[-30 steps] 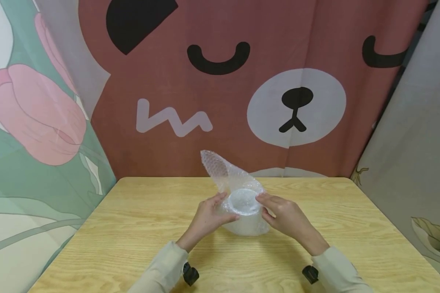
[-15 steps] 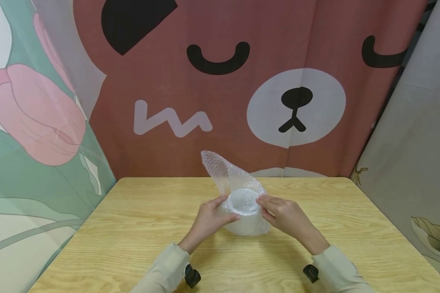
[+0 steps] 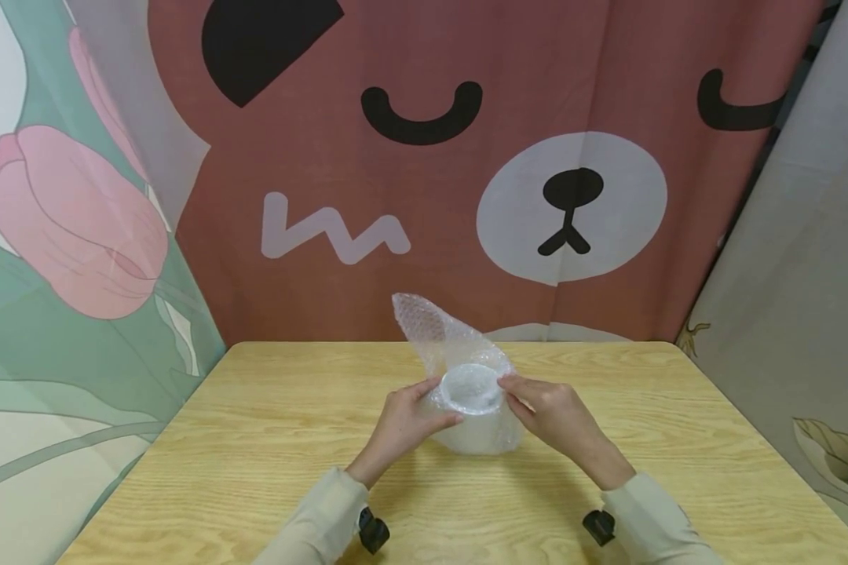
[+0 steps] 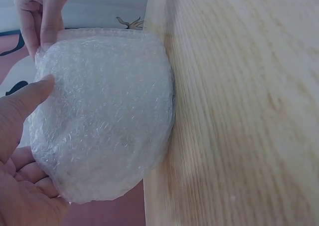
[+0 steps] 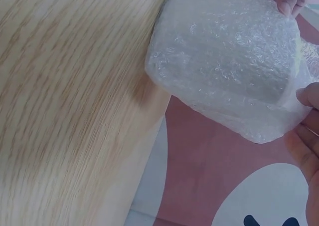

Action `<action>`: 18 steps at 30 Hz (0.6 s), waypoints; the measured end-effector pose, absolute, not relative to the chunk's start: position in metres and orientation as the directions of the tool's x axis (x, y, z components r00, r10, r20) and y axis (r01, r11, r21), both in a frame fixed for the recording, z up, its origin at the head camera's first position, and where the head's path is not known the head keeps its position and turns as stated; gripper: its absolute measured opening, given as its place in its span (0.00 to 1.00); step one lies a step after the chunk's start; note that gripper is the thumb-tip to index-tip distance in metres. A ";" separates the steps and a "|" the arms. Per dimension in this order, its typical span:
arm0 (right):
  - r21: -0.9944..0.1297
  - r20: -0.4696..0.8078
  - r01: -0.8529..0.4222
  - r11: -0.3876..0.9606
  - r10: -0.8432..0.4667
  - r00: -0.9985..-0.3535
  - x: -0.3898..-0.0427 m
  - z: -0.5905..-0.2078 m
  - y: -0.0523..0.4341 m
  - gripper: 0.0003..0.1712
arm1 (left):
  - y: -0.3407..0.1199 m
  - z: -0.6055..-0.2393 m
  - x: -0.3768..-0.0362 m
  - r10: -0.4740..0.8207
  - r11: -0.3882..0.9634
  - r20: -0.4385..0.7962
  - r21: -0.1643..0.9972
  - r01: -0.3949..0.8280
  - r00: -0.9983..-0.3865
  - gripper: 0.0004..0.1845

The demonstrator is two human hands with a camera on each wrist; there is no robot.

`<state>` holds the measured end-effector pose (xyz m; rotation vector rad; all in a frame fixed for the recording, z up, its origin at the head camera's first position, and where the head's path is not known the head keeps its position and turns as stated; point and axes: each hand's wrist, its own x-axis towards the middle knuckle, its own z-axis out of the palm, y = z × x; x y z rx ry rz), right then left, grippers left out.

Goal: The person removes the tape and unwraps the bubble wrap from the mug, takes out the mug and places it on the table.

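A small round cup (image 3: 470, 387) is being wrapped in bubble wrap (image 3: 466, 424) at the middle of the wooden table (image 3: 254, 439). The bundle is being gripped by the left hand (image 3: 403, 424) and pinched at the rim by the right hand (image 3: 554, 416). The loose flap (image 3: 424, 326), standing up behind the cup, probably needs folding over next. Behind the table a bear-face curtain (image 3: 466, 157) is hanging; nothing is blocking the hands.
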<state>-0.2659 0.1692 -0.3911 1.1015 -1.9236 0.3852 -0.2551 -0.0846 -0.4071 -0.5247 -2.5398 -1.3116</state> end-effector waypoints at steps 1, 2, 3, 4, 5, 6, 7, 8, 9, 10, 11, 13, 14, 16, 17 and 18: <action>0.137 0.806 -0.816 0.561 -0.542 -0.237 -0.266 -0.391 0.169 0.20 | -0.085 -0.407 -0.255 0.206 0.535 0.363 0.736 0.415 -0.909 0.39; 0.132 0.810 -0.817 0.561 -0.536 -0.237 -0.266 -0.391 0.169 0.20 | -0.085 -0.407 -0.255 0.206 0.536 0.364 0.735 0.416 -0.908 0.39; 0.126 0.815 -0.818 0.561 -0.529 -0.238 -0.266 -0.391 0.169 0.20 | -0.084 -0.407 -0.256 0.207 0.537 0.367 0.732 0.419 -0.907 0.39; 0.121 0.819 -0.818 0.563 -0.522 -0.239 -0.265 -0.391 0.169 0.20 | -0.084 -0.407 -0.256 0.207 0.539 0.369 0.730 0.420 -0.906 0.39; 0.113 0.824 -0.817 0.565 -0.513 -0.241 -0.265 -0.391 0.169 0.19 | -0.084 -0.407 -0.256 0.206 0.538 0.368 0.732 0.419 -0.907 0.39; 0.106 0.829 -0.816 0.568 -0.504 -0.243 -0.265 -0.391 0.169 0.19 | -0.084 -0.407 -0.256 0.205 0.535 0.367 0.735 0.418 -0.907 0.39; 0.097 0.835 -0.815 0.572 -0.493 -0.246 -0.265 -0.391 0.169 0.19 | -0.084 -0.407 -0.256 0.204 0.534 0.364 0.737 0.415 -0.909 0.39; 0.085 0.842 -0.814 0.575 -0.479 -0.250 -0.265 -0.391 0.169 0.19 | -0.084 -0.407 -0.255 0.205 0.531 0.363 0.739 0.415 -0.909 0.39; 0.072 0.848 -0.814 0.577 -0.464 -0.254 -0.266 -0.392 0.169 0.18 | -0.084 -0.407 -0.255 0.205 0.528 0.361 0.741 0.414 -0.910 0.39; 0.059 0.855 -0.813 0.579 -0.449 -0.258 -0.266 -0.392 0.169 0.18 | -0.084 -0.406 -0.255 0.206 0.527 0.358 0.743 0.412 -0.911 0.39; 0.042 0.862 -0.815 0.579 -0.434 -0.264 -0.266 -0.393 0.169 0.17 | -0.084 -0.406 -0.255 0.209 0.527 0.356 0.744 0.411 -0.911 0.39; 0.010 0.870 -0.815 0.579 -0.406 -0.278 -0.267 -0.394 0.169 0.15 | -0.084 -0.405 -0.255 0.208 0.527 0.349 0.747 0.405 -0.914 0.39; -0.009 0.873 -0.814 0.580 -0.393 -0.290 -0.267 -0.394 0.169 0.14 | -0.084 -0.405 -0.255 0.208 0.527 0.345 0.749 0.401 -0.916 0.39; -0.046 0.874 -0.810 0.584 -0.369 -0.316 -0.267 -0.395 0.170 0.12 | -0.084 -0.405 -0.255 0.205 0.525 0.342 0.752 0.398 -0.917 0.40; -0.064 0.875 -0.807 0.588 -0.356 -0.329 -0.267 -0.395 0.169 0.12 | -0.085 -0.405 -0.255 0.203 0.523 0.341 0.755 0.396 -0.918 0.40; -0.082 0.876 -0.802 0.591 -0.342 -0.341 -0.267 -0.396 0.169 0.12 | -0.085 -0.405 -0.255 0.200 0.520 0.338 0.759 0.392 -0.920 0.40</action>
